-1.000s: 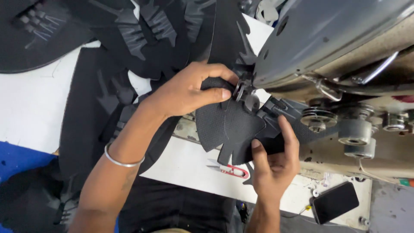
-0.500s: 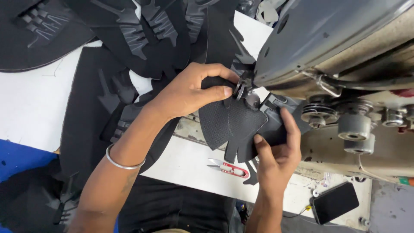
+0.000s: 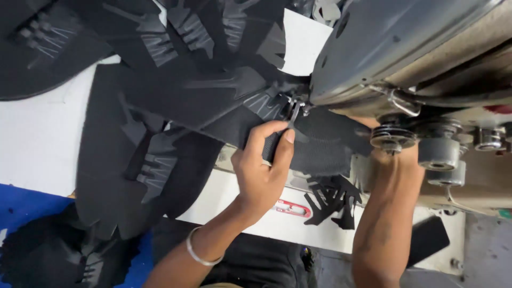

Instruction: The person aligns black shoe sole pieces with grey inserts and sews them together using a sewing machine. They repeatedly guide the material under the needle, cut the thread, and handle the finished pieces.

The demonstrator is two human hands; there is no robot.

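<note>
— Big grey sewing machine (image 3: 405,48) fills the right side, just the one. What worries you, standing here?

— The needle. The left hand (image 3: 261,170) is pinched shut on the black cloth piece (image 3: 314,146), thumb and fingers together on its edge, and its fingertips (image 3: 288,136) sit just beside the presser foot (image 3: 294,111). If the cloth gets pulled forward quickly, I'd judge those fingertips could ride in under it.

— And the other hand?

— I can only see the right forearm (image 3: 386,213). It runs up behind the machine's round knobs (image 3: 393,137), so I cannot tell whether that hand is open, closed, or holding anything.

— So where's the piece being worked on?

— Lying across the machine bed under the foot, between the left hand and that forearm.

— Anything else that could slip?

— The heap of black cut pieces (image 3: 176,101) spreads over the white table (image 3: 37,133) and touches the worked piece. One could drag along and get stitched in, I'd guess. Too overlapped to count; many, certainly.

— Smaller things?

— One loose cutout with finger-like prongs (image 3: 333,200) hangs at the table edge by the forearm; it might drop off. One dark flat phone-like slab (image 3: 426,240) lies lower right. One red-handled snips (image 3: 290,208) rests on the table just below the left wrist; a sweep of the arm could knock it. One thin bangle (image 3: 200,255) on the left wrist, loose enough to snag cloth, I'd say.
</note>
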